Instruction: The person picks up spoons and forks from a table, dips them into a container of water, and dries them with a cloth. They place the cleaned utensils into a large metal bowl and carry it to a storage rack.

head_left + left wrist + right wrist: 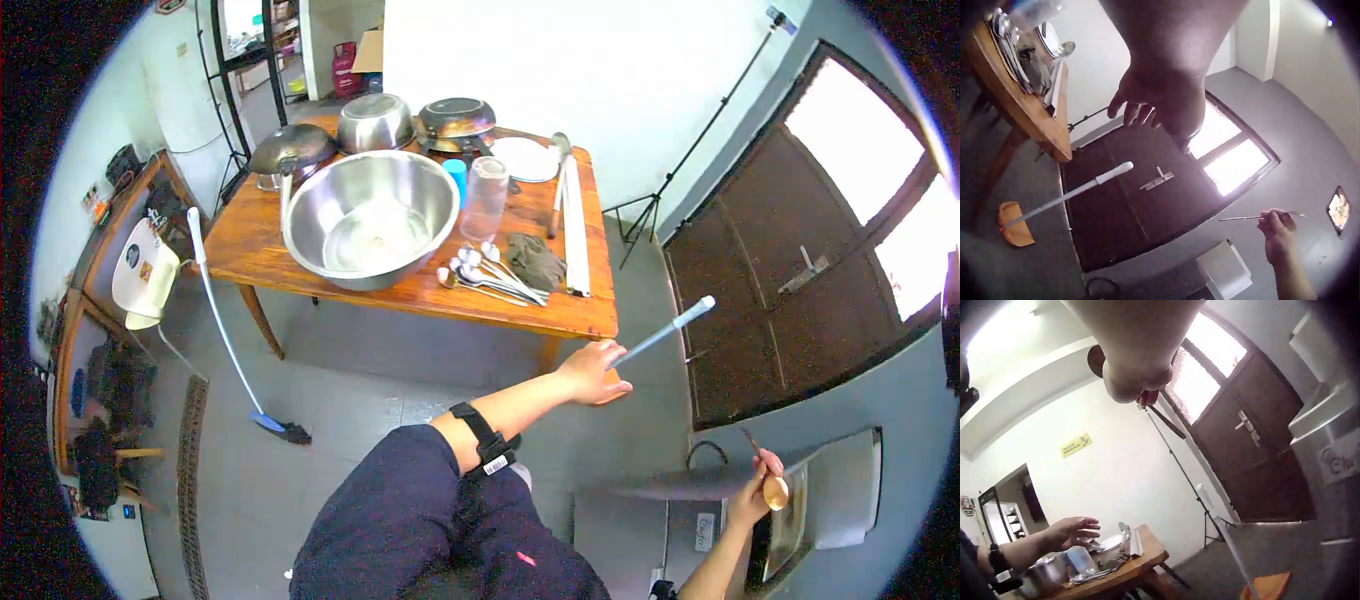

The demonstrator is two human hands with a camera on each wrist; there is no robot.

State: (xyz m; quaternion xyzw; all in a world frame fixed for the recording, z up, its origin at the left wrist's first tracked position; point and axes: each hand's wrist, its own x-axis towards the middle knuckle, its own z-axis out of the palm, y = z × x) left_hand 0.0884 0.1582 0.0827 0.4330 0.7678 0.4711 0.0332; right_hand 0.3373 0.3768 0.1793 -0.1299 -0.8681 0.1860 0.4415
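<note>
My right hand [752,490] grips a spoon by its handle. The spoon's rounded golden-brown bowl [775,492] sticks out at one side of the fist, and its thin dark handle [1166,422] at the other. My left hand [592,374] is held out in the air past the table's front right corner, its fingers [1141,112] loosely spread with nothing in them. In the head view it overlaps an orange dustpan [1017,225] standing on the floor, whose long pale handle [660,332] rises beyond the fingers.
On the wooden table [590,318] are a large steel basin [300,240], pots and pans, a clear plastic container [487,195], several spoons [490,275] and a grey cloth [536,262]. A broom [228,330] stands at left. A white appliance [1224,269] stands beside my right arm.
</note>
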